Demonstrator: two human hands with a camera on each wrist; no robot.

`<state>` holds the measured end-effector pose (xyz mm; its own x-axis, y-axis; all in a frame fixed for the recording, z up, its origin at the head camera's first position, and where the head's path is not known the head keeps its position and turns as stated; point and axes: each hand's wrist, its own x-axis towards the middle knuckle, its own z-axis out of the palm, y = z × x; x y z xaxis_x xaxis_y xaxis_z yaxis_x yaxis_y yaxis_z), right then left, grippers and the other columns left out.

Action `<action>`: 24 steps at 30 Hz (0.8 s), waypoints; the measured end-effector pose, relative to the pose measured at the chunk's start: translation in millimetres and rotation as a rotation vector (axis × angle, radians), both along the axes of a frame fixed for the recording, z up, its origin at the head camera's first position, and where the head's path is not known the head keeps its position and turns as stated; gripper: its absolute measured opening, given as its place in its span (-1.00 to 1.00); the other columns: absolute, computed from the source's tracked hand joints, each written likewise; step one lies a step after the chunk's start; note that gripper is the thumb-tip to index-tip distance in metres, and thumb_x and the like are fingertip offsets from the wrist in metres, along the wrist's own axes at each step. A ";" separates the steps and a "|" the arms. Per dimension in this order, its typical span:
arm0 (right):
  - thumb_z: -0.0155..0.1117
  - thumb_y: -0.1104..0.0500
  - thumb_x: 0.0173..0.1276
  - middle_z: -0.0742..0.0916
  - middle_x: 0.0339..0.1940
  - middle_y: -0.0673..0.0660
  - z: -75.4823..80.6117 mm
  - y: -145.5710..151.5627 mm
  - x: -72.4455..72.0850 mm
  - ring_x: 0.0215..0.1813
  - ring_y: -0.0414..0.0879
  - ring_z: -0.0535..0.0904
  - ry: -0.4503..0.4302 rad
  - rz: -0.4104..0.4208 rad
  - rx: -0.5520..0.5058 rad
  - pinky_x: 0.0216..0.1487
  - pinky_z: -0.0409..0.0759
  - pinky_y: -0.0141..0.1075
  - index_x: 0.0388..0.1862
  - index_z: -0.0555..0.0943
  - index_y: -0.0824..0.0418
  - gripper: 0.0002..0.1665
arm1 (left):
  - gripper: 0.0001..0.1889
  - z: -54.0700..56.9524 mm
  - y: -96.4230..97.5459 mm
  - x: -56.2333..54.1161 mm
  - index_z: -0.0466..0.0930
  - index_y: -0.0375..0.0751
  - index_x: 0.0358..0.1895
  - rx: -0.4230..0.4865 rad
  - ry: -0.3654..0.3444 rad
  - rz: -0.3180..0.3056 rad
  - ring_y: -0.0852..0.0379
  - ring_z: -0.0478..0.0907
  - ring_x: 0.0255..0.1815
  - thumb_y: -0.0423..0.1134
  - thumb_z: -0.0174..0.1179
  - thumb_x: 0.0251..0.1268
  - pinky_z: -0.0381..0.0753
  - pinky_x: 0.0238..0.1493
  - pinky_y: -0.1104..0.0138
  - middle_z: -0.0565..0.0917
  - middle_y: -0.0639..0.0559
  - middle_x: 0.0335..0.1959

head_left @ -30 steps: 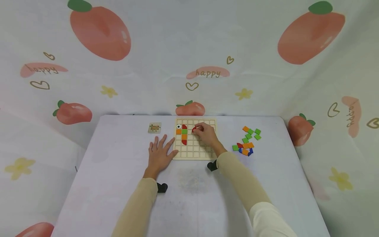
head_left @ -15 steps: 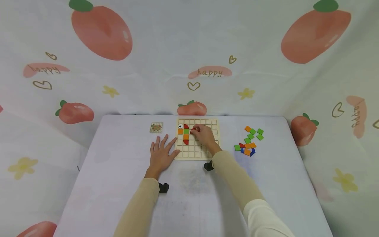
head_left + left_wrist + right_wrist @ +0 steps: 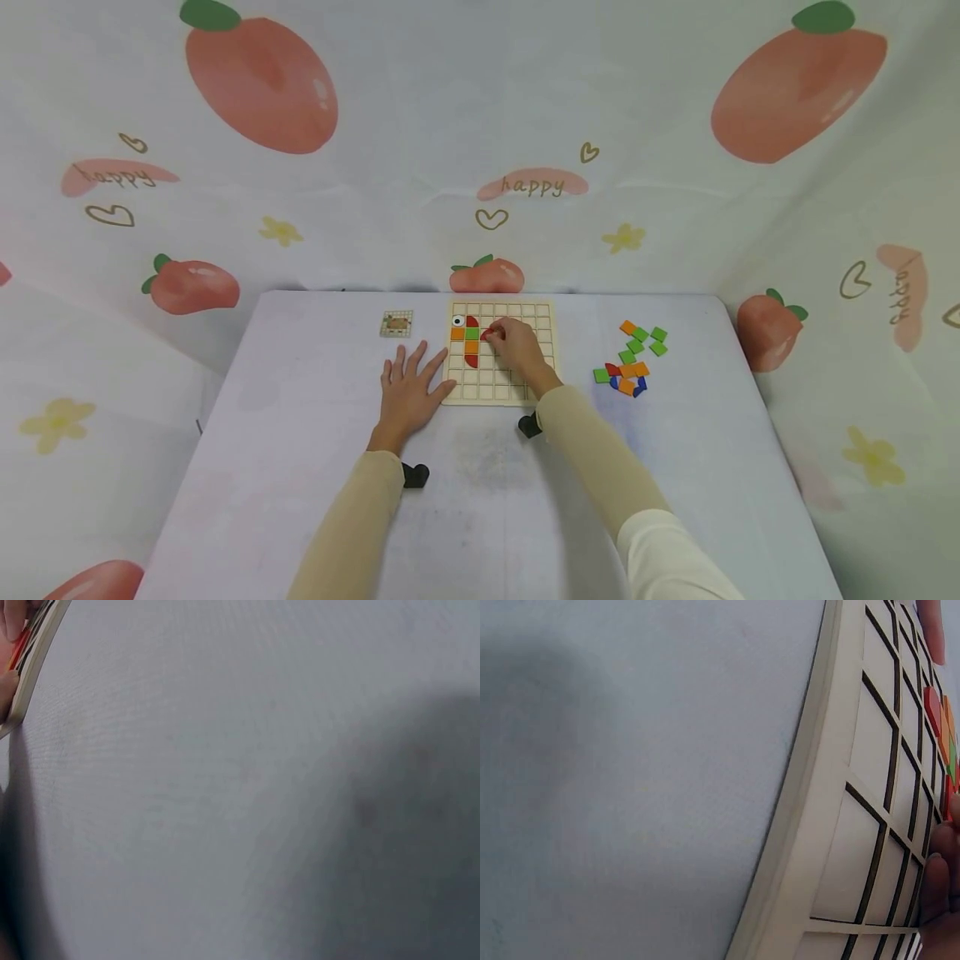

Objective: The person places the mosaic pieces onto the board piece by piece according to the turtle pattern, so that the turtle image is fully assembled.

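A pale wooden grid board (image 3: pixel 487 392) lies at the back of the table. My right hand (image 3: pixel 519 348) pinches a red quarter-round tile (image 3: pixel 485 335) between thumb and fingertips, low over the board, just right of a green tile (image 3: pixel 472 333). Fingers partly cover the red tile; whether it is seated in a cell I cannot tell. Set in the board nearby are an eye tile (image 3: pixel 458 321), orange tiles (image 3: pixel 471 347) and other red quarter-round tiles (image 3: pixel 471 361). My left hand (image 3: pixel 407 397) lies flat, fingers spread, its thumb at the board's left edge.
Loose green, orange, red and blue tiles (image 3: pixel 627 371) are scattered on the table right of the board. A small picture card (image 3: pixel 396 323) lies beyond the left hand. A printed cloth (image 3: pixel 375 242) hangs behind the table.
My right hand has brought the red tile slightly left and nearer to me, beside the green tile. The left hand stays in place. The head view has shifted a little.
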<state>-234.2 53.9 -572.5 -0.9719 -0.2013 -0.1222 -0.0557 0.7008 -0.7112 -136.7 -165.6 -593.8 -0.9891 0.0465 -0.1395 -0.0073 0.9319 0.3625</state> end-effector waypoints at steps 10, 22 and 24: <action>0.31 0.07 0.49 0.66 -0.28 0.07 2.1 1.2 0.4 -0.23 -0.07 0.52 -0.030 0.022 0.031 -0.15 0.54 -0.30 0.20 0.64 0.20 -0.61 | -0.28 -0.8 -0.3 -0.4 0.07 0.44 0.61 -0.010 -0.028 -0.001 -0.23 -0.40 0.74 0.45 -0.15 0.44 -0.37 0.64 -0.27 -0.08 0.04 0.73; 0.29 -0.06 0.49 0.62 0.16 0.16 23.4 14.4 15.3 0.17 0.04 0.56 0.083 0.147 0.262 0.27 0.64 -0.12 0.35 0.54 0.17 -0.44 | -0.27 -1.3 -0.4 1.2 0.09 0.42 0.61 -0.006 -0.015 -0.006 -0.26 -0.38 0.73 0.47 -0.15 0.43 -0.33 0.63 -0.29 -0.06 0.02 0.73; 0.24 -0.10 0.52 0.59 0.24 0.20 26.4 18.9 18.4 0.24 0.10 0.54 0.154 0.179 0.336 0.30 0.62 -0.07 0.38 0.51 0.16 -0.42 | -0.27 -0.8 -0.8 1.0 0.09 0.42 0.61 -0.001 -0.010 -0.005 -0.27 -0.38 0.73 0.47 -0.14 0.43 -0.33 0.63 -0.29 -0.05 0.02 0.73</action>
